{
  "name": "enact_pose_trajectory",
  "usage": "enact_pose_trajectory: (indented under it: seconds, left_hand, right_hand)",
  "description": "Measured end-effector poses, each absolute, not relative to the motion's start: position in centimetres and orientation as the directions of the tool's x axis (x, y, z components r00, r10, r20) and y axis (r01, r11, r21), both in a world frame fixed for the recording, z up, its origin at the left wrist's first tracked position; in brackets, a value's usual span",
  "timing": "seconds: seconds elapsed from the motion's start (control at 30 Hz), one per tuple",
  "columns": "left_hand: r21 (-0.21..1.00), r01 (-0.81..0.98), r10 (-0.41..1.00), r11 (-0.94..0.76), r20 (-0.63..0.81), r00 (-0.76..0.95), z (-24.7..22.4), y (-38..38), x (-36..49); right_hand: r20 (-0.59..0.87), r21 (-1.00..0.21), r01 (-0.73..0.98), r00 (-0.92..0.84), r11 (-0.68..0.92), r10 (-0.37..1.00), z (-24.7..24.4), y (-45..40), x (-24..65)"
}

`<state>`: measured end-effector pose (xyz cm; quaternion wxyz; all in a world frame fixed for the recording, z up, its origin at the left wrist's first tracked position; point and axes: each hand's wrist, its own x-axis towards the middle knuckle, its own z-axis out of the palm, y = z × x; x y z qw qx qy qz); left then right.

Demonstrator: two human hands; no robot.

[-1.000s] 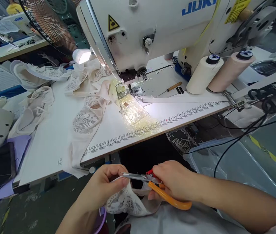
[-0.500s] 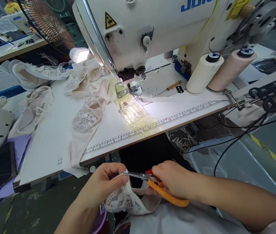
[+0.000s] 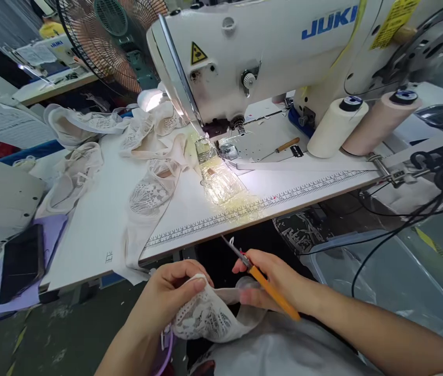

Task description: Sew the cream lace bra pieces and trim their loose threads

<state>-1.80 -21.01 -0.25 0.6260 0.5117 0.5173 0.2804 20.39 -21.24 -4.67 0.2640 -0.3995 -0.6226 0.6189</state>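
My left hand (image 3: 178, 295) pinches the top edge of a white lace bra (image 3: 209, 316) between thumb and fingers, over my lap in front of the table. Held in my right hand (image 3: 272, 279) are scissors (image 3: 270, 292) with orange handles, their blades pointing up and left, away from the lace. A small white scrap (image 3: 231, 241) shows by the blade tip. The fingers of my right hand also lie against the bra's far strip. More lace bras (image 3: 151, 190) lie on the table beyond my left hand.
A sewing machine (image 3: 252, 62) stands on the white table (image 3: 99, 230), whose front edge carries a printed ruler. Two thread cones (image 3: 336, 128) and a wooden-handled tool (image 3: 287, 145) are at its right. A phone (image 3: 21, 263) lies far left; a clear plastic bin (image 3: 397, 266) sits low right.
The scissors have left the lace edge under my left fingers and swung up to the right, blades now pointing upward. The whole view has shifted slightly; my left hand keeps its pinch.
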Motion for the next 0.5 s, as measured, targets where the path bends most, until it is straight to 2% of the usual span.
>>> enact_pose_trajectory:
  seconds: [0.1,0.23,0.33,0.5]
  left_hand:
    - [0.965,0.131,0.941,0.228,-0.253,0.225,-0.4,-21.4,-2.1]
    - [0.981,0.156,0.989,0.114,-0.128,0.08,-0.3,-22.0,-2.4]
    - [0.984,0.156,0.996,0.085,-0.083,-0.02,-0.5,-22.5,-2.7]
    - [0.997,0.025,0.991,0.067,-0.064,-0.119,-1.1,-23.3,-3.5]
  right_hand:
    - [-0.16,-0.972,0.231,-0.533,-0.039,0.831,-5.1,-22.0,18.8]
    - [-0.095,-0.908,0.396,-0.51,0.136,0.855,-6.8,-23.0,16.7]
    - [-0.109,-0.853,0.492,-0.496,0.175,0.862,-7.7,-23.3,16.1]
    - [-0.132,-0.834,0.512,-0.545,0.204,0.828,-8.6,-23.2,16.7]
